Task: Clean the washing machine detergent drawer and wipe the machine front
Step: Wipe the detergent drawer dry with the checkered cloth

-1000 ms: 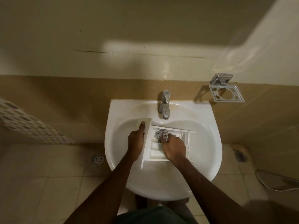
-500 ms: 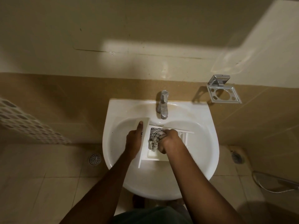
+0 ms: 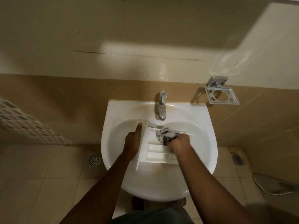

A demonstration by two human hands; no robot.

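Observation:
A white detergent drawer (image 3: 155, 152) with several compartments lies inside the white wash basin (image 3: 203, 152), its front panel to the left. My left hand (image 3: 132, 143) grips that front panel, index finger stretched along it. My right hand (image 3: 179, 143) is closed on a crumpled grey patterned cloth (image 3: 166, 135) and presses it into the far part of the drawer, just below the tap. The far right end of the drawer is hidden under the cloth and hand.
A chrome tap (image 3: 161, 109) stands at the basin's back edge. A metal toothbrush holder (image 3: 221, 92) hangs on the wall to the right. A perforated white basket (image 3: 24, 123) is at left. Floor drains (image 3: 95, 160) and a hose (image 3: 275, 185) lie on the tiled floor.
My right hand with the cloth has moved from the drawer's middle compartments toward its far end near the tap. My left hand has stayed on the front panel.

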